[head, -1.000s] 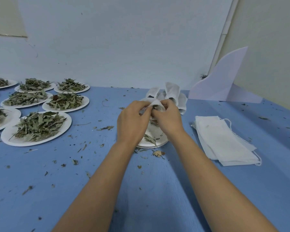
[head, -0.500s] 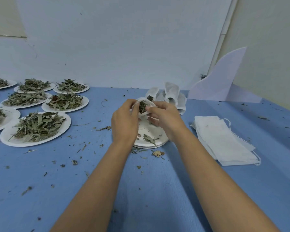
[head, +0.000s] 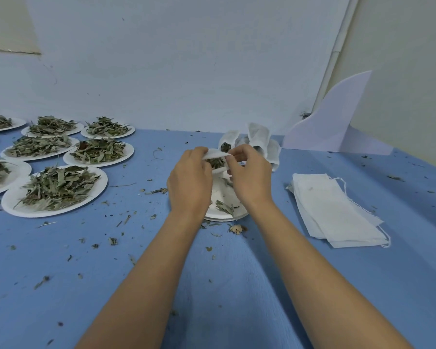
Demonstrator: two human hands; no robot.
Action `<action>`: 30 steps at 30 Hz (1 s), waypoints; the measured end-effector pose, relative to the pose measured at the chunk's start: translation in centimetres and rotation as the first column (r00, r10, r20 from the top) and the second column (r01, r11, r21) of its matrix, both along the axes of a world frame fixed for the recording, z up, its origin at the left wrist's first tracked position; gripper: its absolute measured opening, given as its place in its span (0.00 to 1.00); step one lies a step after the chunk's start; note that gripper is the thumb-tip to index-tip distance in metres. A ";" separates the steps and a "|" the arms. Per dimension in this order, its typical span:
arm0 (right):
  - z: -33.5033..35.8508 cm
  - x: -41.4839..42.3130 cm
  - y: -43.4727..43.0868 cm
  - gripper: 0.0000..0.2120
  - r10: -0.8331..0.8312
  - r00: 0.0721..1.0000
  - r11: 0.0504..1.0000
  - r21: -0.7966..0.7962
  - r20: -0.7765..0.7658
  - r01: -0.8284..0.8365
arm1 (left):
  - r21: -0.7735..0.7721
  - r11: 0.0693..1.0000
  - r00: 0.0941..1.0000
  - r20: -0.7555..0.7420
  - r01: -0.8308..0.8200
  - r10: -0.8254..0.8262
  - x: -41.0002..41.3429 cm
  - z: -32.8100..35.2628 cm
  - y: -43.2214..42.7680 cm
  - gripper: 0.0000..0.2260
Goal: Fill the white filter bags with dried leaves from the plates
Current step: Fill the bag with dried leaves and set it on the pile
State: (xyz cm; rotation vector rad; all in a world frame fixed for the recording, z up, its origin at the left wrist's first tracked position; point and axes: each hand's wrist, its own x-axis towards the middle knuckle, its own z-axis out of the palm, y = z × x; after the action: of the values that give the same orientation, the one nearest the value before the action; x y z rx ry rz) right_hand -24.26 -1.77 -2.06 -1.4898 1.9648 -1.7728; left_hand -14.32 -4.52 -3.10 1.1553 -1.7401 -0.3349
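Both hands hold one white filter bag above a nearly bare white plate in the middle of the blue table. My left hand pinches the bag's left rim and my right hand pinches its right rim. The mouth is spread and dried leaves show inside. A few leaves lie on the plate below. Behind the hands stand filled filter bags in a cluster. A flat stack of filter bags lies to the right.
Several white plates heaped with dried leaves fill the left of the table. Leaf crumbs are scattered over the blue table. A white curved board leans at the back right by the wall.
The hands have spread apart and pulled the bag's mouth wide, so the leaves inside show. The bag has risen slightly above the plate.
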 end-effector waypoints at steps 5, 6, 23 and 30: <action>0.4 -0.3 0.3 0.10 0.291 0.889 0.952 -0.013 0.353 -0.307 | 0.071 0.997 0.939 -0.345 0.025 0.001 0.6 0.7 -0.3 0.14; 0.4 -0.6 0.4 0.14 0.247 0.934 0.960 0.065 0.260 -0.272 | 0.091 0.996 0.922 -0.387 0.020 0.017 0.8 0.8 -0.5 0.14; -1.2 -2.7 0.5 0.11 0.346 0.888 0.808 0.577 -0.304 -0.117 | 0.192 0.981 0.745 -0.660 0.040 0.098 1.8 1.2 -1.9 0.13; -1.7 -1.5 0.0 0.15 0.185 0.859 0.935 0.355 -0.477 -0.004 | 0.211 0.963 0.619 -0.783 0.166 0.065 1.6 2.4 -1.7 0.13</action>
State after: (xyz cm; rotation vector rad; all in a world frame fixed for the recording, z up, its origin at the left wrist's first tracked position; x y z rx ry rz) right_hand -25.76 -1.77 -3.77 -2.0161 2.2155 -0.9782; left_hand -12.73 -6.23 -0.75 0.9152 -0.9396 -0.9843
